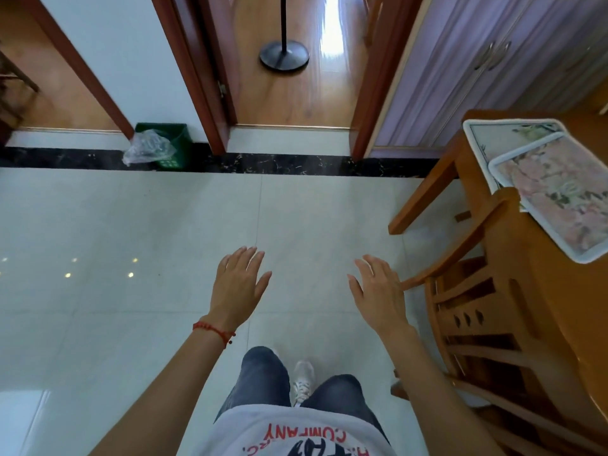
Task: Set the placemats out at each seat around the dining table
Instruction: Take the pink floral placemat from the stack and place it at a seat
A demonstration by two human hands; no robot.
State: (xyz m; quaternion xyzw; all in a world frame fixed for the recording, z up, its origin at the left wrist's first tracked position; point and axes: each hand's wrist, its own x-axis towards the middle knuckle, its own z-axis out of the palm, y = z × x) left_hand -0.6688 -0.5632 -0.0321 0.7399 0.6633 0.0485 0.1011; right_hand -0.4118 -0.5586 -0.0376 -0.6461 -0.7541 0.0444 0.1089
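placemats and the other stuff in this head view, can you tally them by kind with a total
Placemats: 2, the pink floral placemat overlapping the pale placemat on the dining table
Wooden chairs: 1, the chair at the table
Green bins: 1, the bin by the wall
Lamp bases: 1, the black round base
Hands: 2, left hand and right hand, both empty
Total: 7

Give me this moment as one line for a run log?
left hand open, empty | right hand open, empty | two placemats overlapping on dining table corner | chair beside right hand
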